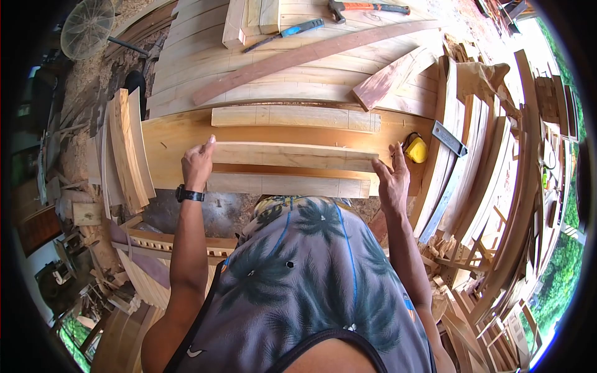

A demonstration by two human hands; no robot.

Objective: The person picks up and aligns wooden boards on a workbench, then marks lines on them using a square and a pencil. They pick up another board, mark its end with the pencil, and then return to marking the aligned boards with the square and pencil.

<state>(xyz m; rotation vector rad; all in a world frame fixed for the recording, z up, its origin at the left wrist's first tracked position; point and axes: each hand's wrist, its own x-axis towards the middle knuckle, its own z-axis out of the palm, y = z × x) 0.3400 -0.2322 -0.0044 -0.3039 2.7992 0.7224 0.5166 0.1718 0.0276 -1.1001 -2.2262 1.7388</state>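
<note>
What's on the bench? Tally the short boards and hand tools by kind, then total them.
Short boards: 3, the middle board held by left hand and right hand
Hammer: 1
Chisel: 1
Tape measure: 1
Square: 1
Total: 7

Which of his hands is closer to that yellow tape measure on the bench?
The right hand. It grips the right end of the middle plank, just left of the yellow tape measure. The left hand holds the plank's far left end, a full plank length away.
</note>
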